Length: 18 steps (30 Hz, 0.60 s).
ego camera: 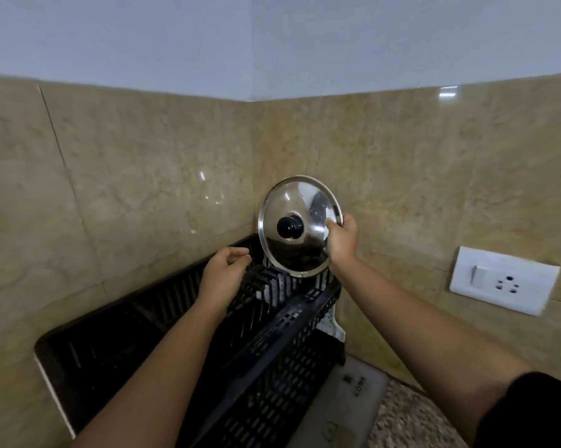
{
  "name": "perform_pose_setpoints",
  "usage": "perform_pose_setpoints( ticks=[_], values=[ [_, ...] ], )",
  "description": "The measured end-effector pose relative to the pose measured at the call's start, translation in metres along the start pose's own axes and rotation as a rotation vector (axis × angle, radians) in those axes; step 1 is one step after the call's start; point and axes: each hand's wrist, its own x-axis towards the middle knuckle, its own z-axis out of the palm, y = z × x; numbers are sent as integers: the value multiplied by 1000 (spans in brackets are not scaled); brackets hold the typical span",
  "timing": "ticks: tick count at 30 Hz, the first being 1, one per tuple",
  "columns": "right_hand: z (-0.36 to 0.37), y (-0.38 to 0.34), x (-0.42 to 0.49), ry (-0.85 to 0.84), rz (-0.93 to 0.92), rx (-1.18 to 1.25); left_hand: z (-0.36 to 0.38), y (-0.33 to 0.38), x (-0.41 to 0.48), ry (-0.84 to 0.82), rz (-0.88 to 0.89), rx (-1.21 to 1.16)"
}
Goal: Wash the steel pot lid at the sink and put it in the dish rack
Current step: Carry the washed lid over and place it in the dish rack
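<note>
Lid (297, 205) upright at far end of rack (272, 324), knob (290, 227) facing camera. Right hand (342, 242) pinches its right rim; left hand (225, 271) empty, fingers loosely curled, hovering over the rack. Risk: bottom edge may miss a slot, so lid slides or tips toward wall on release.

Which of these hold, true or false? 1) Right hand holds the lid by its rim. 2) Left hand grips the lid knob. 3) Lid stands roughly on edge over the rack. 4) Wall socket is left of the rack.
1) True: the right hand has its grip on the rim of the round steel pot lid.
2) False: the left hand is off the lid, over the black plastic dish rack.
3) True.
4) False: the white wall socket plate is to the right.
</note>
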Motion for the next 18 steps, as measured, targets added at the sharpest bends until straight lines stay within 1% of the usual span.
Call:
perform_pose_setpoints(
  ticks=[12, 18],
  values=[
    [0, 37, 14, -38, 154, -53, 4, 1, 1, -29, 28, 23],
    [-5, 38, 17, -126, 180, -86, 6, -1, 3, -34, 41, 27]
  ],
)
